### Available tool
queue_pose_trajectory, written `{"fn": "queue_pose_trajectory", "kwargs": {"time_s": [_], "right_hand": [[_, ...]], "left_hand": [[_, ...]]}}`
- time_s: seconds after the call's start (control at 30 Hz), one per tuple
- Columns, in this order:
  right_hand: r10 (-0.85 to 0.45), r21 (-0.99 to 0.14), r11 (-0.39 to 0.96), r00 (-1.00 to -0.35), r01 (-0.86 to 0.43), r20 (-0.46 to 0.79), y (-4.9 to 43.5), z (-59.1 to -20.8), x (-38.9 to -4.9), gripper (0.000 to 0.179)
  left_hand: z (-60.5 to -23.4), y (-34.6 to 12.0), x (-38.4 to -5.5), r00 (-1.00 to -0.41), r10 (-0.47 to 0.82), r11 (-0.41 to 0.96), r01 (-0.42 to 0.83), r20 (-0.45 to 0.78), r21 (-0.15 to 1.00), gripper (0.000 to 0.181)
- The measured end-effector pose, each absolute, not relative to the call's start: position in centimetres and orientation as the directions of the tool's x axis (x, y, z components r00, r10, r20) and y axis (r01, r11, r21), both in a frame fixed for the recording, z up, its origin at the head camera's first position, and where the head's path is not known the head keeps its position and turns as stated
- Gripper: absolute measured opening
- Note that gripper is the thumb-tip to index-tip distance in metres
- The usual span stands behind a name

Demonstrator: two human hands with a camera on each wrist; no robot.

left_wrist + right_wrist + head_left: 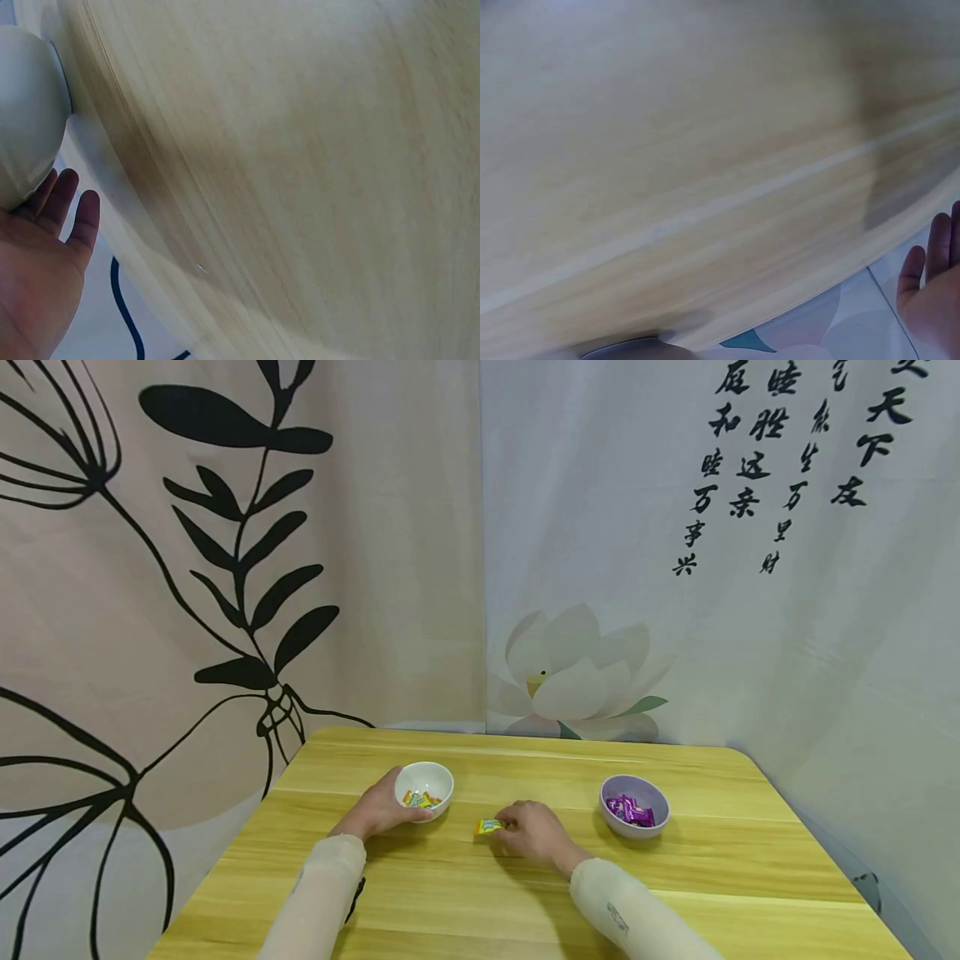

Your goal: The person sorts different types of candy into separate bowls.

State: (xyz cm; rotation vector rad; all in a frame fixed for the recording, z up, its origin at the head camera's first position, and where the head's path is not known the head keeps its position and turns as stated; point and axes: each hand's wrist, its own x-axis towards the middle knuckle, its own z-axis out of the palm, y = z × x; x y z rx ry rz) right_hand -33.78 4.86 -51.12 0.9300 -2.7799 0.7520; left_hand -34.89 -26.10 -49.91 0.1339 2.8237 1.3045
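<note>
My left hand [382, 808] grips the left side of a white bowl [424, 778], thumb at the near side and fingers round the far side. Inside that bowl lie several yellow and orange wrapped candies [420, 799]. The left wrist view shows the bowl's outer wall [30, 112] against the fingers. Between the two bowls, just above or at the tabletop, my right hand [536, 835] pinches a yellow-green wrapped candy [489, 827]. In the right wrist view only part of the right hand [936, 292] appears at the edge, and the candy is out of sight.
A light purple bowl [633, 832] with several purple wrapped candies [628, 810] stands to the right of my right hand. Everything sits on a wooden table [480, 910]. Behind its far edge hangs a printed curtain [420, 568].
</note>
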Motion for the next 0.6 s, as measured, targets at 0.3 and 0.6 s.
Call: {"fn": "queue_pose_trajectory", "kwargs": {"time_s": [0.3,0.6], "right_hand": [[-0.418,-0.476,0.707,-0.852,-0.523,0.315,3.4,-49.5,-34.0,0.022],[-0.339,-0.486,0.725,-0.867,-0.488,0.365,0.7,-48.0,-34.6,0.026]], "left_hand": [[-49.9,-26.1,-35.0,-0.996,0.088,0.646,0.062,0.007,0.76,0.099],[-49.9,-26.1,-34.9,-0.995,0.094,0.642,0.07,0.012,0.763,0.098]]}}
